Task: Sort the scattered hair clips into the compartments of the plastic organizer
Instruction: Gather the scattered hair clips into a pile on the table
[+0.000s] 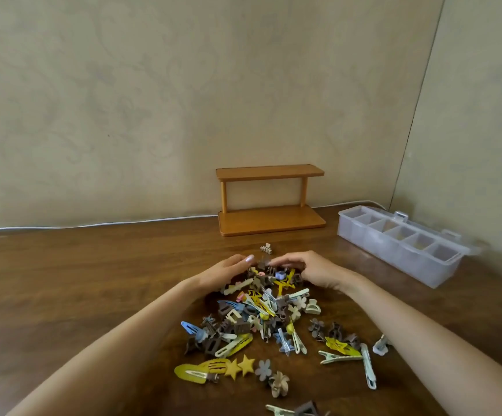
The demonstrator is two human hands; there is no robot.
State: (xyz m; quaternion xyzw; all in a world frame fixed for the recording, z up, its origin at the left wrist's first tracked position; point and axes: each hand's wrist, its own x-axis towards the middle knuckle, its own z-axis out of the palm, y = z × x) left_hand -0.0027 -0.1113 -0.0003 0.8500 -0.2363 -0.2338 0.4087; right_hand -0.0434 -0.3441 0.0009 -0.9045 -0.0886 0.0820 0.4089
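Sorting seems barely begun. The left hand [228,270] and right hand [312,270] curl over the clip pile [261,313], grip unclear. Next, carry one clip to the organizer [408,261] beyond the right hand.

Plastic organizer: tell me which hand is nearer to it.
Right. The right hand lies left of the organizer, at the far end of the clip pile; the left hand lies farther left.

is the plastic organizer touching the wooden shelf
Apart. The head view shows bare table between the wooden shelf and the plastic organizer.
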